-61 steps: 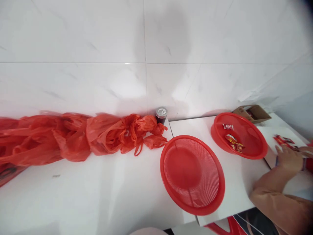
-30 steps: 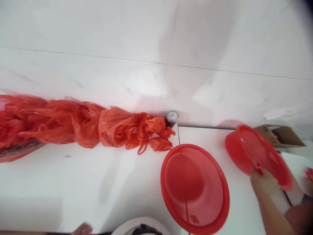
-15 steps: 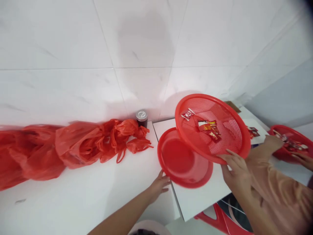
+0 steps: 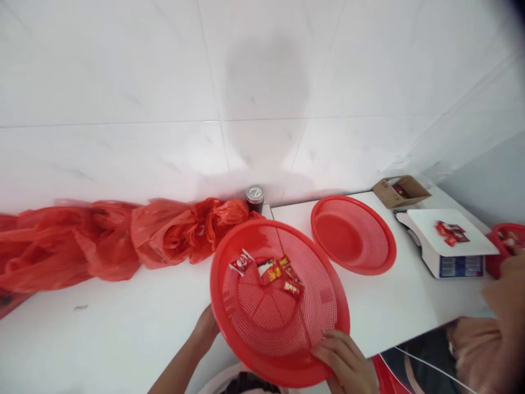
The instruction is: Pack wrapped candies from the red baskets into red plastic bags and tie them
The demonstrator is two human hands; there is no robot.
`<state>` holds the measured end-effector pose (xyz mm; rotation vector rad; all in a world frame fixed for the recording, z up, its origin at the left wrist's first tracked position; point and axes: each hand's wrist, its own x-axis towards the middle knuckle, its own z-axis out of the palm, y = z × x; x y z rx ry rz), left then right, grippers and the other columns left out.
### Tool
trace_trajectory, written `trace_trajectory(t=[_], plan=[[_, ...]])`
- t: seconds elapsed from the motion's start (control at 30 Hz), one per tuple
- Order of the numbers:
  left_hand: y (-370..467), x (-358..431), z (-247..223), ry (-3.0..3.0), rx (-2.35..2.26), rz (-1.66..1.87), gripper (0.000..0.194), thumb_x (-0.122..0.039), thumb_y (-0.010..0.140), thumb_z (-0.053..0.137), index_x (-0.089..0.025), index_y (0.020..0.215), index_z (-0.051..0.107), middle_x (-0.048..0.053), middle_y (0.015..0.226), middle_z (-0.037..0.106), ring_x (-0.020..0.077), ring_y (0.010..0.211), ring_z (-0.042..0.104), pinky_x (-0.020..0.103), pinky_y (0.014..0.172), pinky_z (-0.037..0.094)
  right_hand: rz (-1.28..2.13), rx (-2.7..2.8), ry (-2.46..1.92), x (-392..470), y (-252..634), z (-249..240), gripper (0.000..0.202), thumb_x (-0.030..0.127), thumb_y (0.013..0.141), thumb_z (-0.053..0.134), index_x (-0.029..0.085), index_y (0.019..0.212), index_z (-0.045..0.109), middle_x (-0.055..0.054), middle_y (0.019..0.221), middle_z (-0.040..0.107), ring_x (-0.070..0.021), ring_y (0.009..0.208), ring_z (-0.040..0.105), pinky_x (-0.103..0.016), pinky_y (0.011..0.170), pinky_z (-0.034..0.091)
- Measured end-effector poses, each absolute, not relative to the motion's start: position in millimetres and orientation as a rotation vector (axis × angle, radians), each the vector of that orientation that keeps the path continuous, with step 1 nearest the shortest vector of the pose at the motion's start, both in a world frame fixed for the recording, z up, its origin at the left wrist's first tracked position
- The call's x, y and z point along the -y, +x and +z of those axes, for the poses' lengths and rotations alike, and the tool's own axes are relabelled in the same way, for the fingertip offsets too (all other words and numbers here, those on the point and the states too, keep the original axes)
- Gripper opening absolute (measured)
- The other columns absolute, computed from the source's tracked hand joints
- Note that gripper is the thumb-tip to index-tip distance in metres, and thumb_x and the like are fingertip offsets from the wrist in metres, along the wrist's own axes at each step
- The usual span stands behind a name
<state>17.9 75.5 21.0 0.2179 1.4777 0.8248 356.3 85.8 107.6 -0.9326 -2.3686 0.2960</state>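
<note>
A red mesh plastic basket [image 4: 279,306], tilted, is held up in front of me above the table. A few red wrapped sweets [image 4: 279,273] lie inside it. My right hand [image 4: 346,358] grips its near right rim, fingers over the inside and thumb out of sight. At the left side, my left hand [image 4: 207,328] supports the basket from outside; its fingers are hidden behind the rim. A second red basket [image 4: 353,235] stands on the white table to the right, apart from the first, with no contents showing.
Red plastic bags [image 4: 106,235] are bunched along the wall at left, beside a dark can [image 4: 255,200]. A weighing scale [image 4: 455,232] bears red packets, near a cardboard box [image 4: 402,191]. At far right, a co-worker's blurred arm [image 4: 508,290] reaches toward another red container [image 4: 494,251].
The mesh basket has come left and nearer me. My left hand has left the second basket, which now sits farther back, and is at the held one. The co-worker's arm has withdrawn right.
</note>
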Motion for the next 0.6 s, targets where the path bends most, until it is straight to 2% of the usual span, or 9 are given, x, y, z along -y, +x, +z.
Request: trace_trajectory(t=[0.13, 0.27, 0.37, 0.43, 0.53, 0.6], plan=[[-21, -33, 18, -0.091, -1.525, 0.943, 0.04, -0.041, 0.088, 0.049, -0.022, 0.122, 0.053, 0.012, 0.137, 0.055, 0.0242, 0.107, 0.064, 0.036, 0.093, 0.046, 0.186, 2.528, -1.053, -57, 375, 42, 0.038, 0.009, 0.075, 0.055, 0.028, 0.107, 0.066, -0.001, 0.093, 0.072, -0.0214, 0.09, 0.068, -0.03, 0.075, 0.056], [-24, -12, 18, -0.105, -1.526, 0.953, 0.038, -0.044, 0.085, 0.056, -0.022, 0.116, 0.057, 0.012, 0.137, 0.055, 0.0242, 0.106, 0.065, 0.035, 0.093, 0.045, 0.339, 2.63, -1.565, -30, 381, 3, 0.037, 0.021, 0.073, 0.061, 0.036, 0.106, 0.069, -0.003, 0.11, 0.07, -0.0311, 0.1, 0.066, -0.042, 0.071, 0.057], [-15, -5, 24, 0.099, -1.572, 0.865, 0.042, -0.051, 0.081, 0.058, -0.022, 0.112, 0.059, 0.012, 0.132, 0.059, 0.0252, 0.104, 0.065, 0.036, 0.092, 0.045, 0.801, 2.582, -1.952, -30, 361, 24, 0.045, 0.037, 0.07, 0.066, 0.037, 0.115, 0.066, -0.006, 0.127, 0.062, -0.0365, 0.111, 0.06, -0.047, 0.074, 0.055], [-14, 0, 29, 0.253, -1.62, 0.814, 0.044, -0.055, 0.079, 0.056, -0.023, 0.108, 0.06, 0.011, 0.127, 0.063, 0.0257, 0.101, 0.066, 0.038, 0.092, 0.044, 1.03, 2.482, -1.982, -50, 335, 57, 0.049, 0.041, 0.075, 0.062, 0.033, 0.123, 0.062, -0.008, 0.131, 0.059, -0.0321, 0.116, 0.058, -0.043, 0.086, 0.052], [-26, 11, 36, 0.401, -1.7, 0.761, 0.046, -0.058, 0.075, 0.054, -0.022, 0.103, 0.061, 0.011, 0.12, 0.066, 0.0269, 0.099, 0.067, 0.041, 0.09, 0.045, 1.01, 2.429, -1.814, -106, 279, 101, 0.044, 0.049, 0.09, 0.045, 0.027, 0.126, 0.058, -0.007, 0.129, 0.059, -0.0256, 0.115, 0.057, -0.037, 0.091, 0.048], [-42, 21, 39, 0.478, -1.739, 0.743, 0.049, -0.06, 0.073, 0.054, -0.022, 0.102, 0.061, 0.011, 0.117, 0.066, 0.028, 0.099, 0.066, 0.042, 0.088, 0.047, 0.833, 2.484, -1.636, -152, 232, 109, 0.038, 0.043, 0.095, 0.039, 0.025, 0.123, 0.058, -0.007, 0.126, 0.06, -0.0224, 0.116, 0.055, -0.034, 0.096, 0.044]])
